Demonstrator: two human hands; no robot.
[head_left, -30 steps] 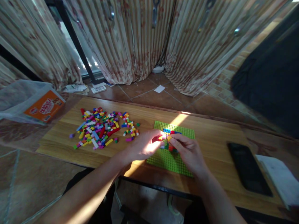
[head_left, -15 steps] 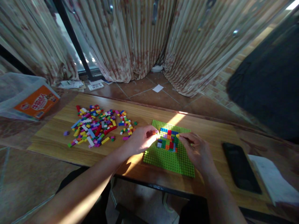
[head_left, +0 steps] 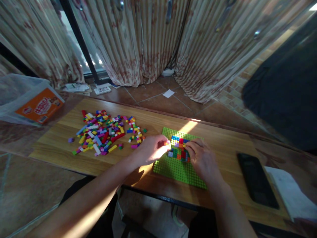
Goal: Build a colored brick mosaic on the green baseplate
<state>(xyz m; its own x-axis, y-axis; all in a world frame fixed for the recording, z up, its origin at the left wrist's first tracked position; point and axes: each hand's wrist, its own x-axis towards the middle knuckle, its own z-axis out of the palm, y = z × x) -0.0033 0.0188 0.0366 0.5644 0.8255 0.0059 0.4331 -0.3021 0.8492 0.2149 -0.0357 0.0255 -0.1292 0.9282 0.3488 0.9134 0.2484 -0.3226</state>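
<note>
A green studded baseplate (head_left: 179,172) lies on the wooden table, carrying a block of joined toy bricks (head_left: 178,156) in blue, red, green, orange and lilac. My right hand (head_left: 200,158) is over the right side of this block, thumb and fingers pinched on a small yellow brick (head_left: 184,145) at its surface. Whether that brick is seated on the studs cannot be made out. My left hand (head_left: 151,148) is closed at the plate's left edge, with a small orange brick (head_left: 166,143) between its fingertips. Other small pieces there are too blurred to name.
A heap of loose toy bricks (head_left: 99,134) spreads over the table's left half. A clear plastic tub (head_left: 27,99) with an orange label stands beyond the left end. On the right lie a black phone (head_left: 257,180) and white paper (head_left: 289,188).
My right hand has moved left with the yellow brick, from the block's right edge to over the bricks. My left hand stays nearly in place. The view has shifted slightly.
</note>
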